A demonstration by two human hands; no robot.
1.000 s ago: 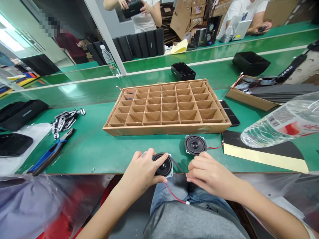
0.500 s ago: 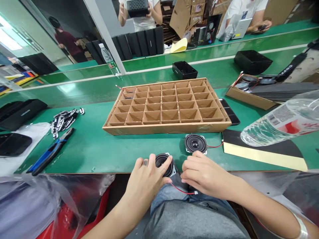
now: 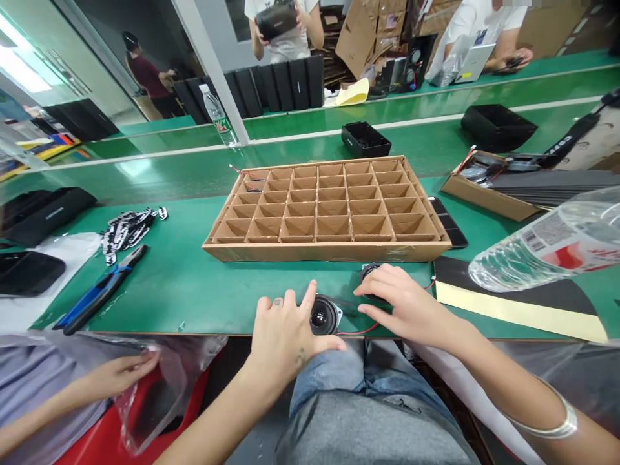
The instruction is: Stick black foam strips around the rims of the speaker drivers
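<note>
A small round black speaker (image 3: 323,315) lies face up at the front edge of the green table. Beside it is my left hand (image 3: 283,332), its index finger and thumb spread around the speaker's left and near sides. From this speaker a red wire (image 3: 361,332) runs right along the edge. My right hand (image 3: 400,300) is over a second speaker (image 3: 369,269), fingers apart and thumb stretched out. It hides most of that speaker, and I cannot tell whether it touches it. Behind both hands stands a cardboard tray (image 3: 329,252) divided into many cells.
Pliers (image 3: 99,290) and a pile of black-and-white tags (image 3: 128,232) lie at left. A plastic bottle (image 3: 547,242) leans in at right by a black sheet with a yellow strip (image 3: 518,310). Across the table, people handle black boxes. Another person's hand (image 3: 123,373) is at lower left.
My right hand has moved from the near speaker's wire to over the second speaker. The wire now lies on the table edge. My left thumb and index finger have spread wider. A neighbour's hand has appeared.
</note>
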